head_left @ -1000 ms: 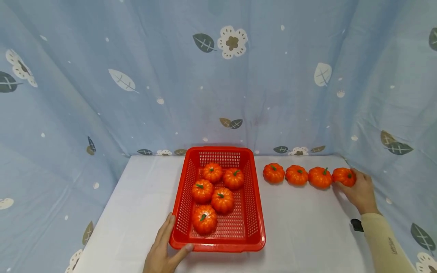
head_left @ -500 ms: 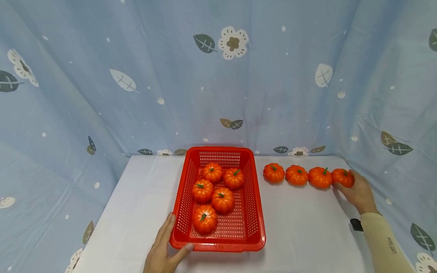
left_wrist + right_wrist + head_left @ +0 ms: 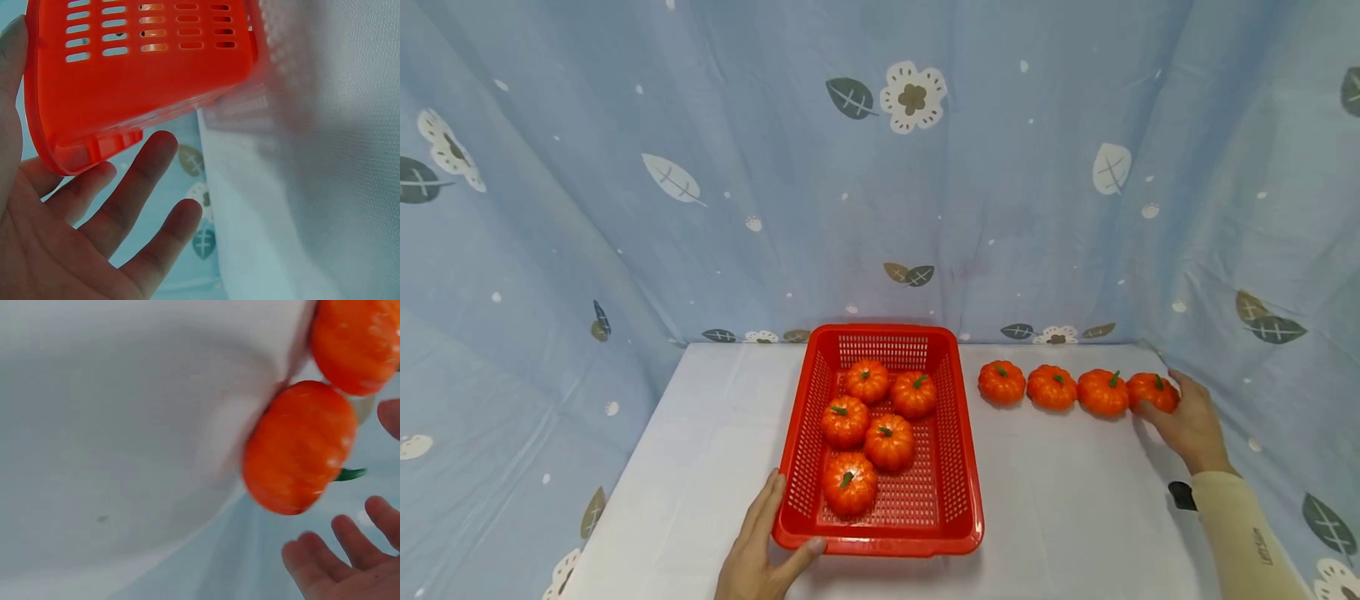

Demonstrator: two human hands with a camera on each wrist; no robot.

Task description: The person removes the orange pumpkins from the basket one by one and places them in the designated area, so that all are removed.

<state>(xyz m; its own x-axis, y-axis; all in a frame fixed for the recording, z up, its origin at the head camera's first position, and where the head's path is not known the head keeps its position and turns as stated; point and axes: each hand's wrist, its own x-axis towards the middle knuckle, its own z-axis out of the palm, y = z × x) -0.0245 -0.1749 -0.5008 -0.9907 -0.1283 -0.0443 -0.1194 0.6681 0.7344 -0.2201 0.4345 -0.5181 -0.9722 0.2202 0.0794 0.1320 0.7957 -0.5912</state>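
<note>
My left hand (image 3: 756, 542) rests at the near left corner of a red plastic basket (image 3: 917, 546), thumb at the front rim and fingers spread along the side. In the left wrist view those fingers (image 3: 134, 194) are fairly straight beneath the rim. Several small orange pumpkins (image 3: 889, 442) with green stems lie inside. To the right, several more stand in a row. At its right end is a pumpkin (image 3: 1152, 392) with my right hand (image 3: 1195, 425) around it. The right wrist view shows that pumpkin (image 3: 300, 450) on the table, the fingertips (image 3: 309, 540) spread and apart from it.
The row's other pumpkins (image 3: 1102, 392) sit side by side near the back edge of the white table (image 3: 1060, 500). A pale blue curtain (image 3: 1030, 208) with leaves and flowers hangs behind and on both sides. Something small and black (image 3: 1182, 495) shows beside the right sleeve.
The end pumpkin has turned slightly and shifted a little left, against its neighbour. My right fingers have loosened from it. The left hand and basket stay in place.
</note>
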